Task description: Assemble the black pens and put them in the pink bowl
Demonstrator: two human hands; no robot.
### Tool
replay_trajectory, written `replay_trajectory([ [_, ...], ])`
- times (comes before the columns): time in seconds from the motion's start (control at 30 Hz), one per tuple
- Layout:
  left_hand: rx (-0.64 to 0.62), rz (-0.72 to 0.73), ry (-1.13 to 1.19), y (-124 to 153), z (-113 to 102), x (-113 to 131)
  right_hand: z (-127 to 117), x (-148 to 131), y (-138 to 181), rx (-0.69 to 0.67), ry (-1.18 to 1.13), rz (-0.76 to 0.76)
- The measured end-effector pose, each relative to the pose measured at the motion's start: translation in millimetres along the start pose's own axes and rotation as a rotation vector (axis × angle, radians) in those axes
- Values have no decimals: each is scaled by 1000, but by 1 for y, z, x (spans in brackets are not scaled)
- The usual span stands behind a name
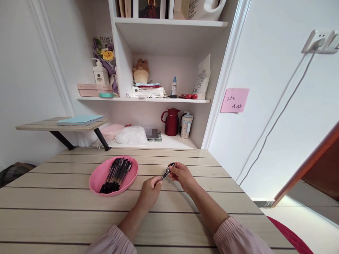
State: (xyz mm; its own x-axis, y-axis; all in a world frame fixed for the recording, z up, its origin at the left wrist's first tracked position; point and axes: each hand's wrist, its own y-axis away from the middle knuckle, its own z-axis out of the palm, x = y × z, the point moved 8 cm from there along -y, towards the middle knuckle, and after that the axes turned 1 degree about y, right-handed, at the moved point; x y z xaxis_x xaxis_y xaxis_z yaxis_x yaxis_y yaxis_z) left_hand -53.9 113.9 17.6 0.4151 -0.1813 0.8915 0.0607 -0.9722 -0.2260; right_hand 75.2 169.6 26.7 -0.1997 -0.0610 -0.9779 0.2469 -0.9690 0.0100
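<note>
A black-and-clear pen (166, 172) is held slantwise between my two hands, above the middle of the table. My left hand (150, 190) pinches its lower end, so that tip is hidden in the fingers. Around the upper end, near the dark clip, the fingers of my right hand (182, 176) are closed. To the left stands a pink scalloped tray (94, 188). Several similar pens (116, 174) lie side by side in it, their dark ends towards me.
The wood-striped table (79, 225) meets a white shelf unit (159, 100) at the back. A small raised stand (39, 125) carries blue notebooks (79, 120). On the bottom shelf are a dark red jug (171, 123), a pale cup (186, 126) and a white plastic bag (131, 135).
</note>
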Motion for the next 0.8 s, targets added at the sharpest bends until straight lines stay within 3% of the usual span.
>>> replay_trajectory([
  [0.43, -2, 17, -42, 8, -5, 23, 17, 1, 9, -62, 38, -32],
  [0.8, 34, 96, -86, 9, -7, 28, 26, -8, 16, -60, 30, -97],
])
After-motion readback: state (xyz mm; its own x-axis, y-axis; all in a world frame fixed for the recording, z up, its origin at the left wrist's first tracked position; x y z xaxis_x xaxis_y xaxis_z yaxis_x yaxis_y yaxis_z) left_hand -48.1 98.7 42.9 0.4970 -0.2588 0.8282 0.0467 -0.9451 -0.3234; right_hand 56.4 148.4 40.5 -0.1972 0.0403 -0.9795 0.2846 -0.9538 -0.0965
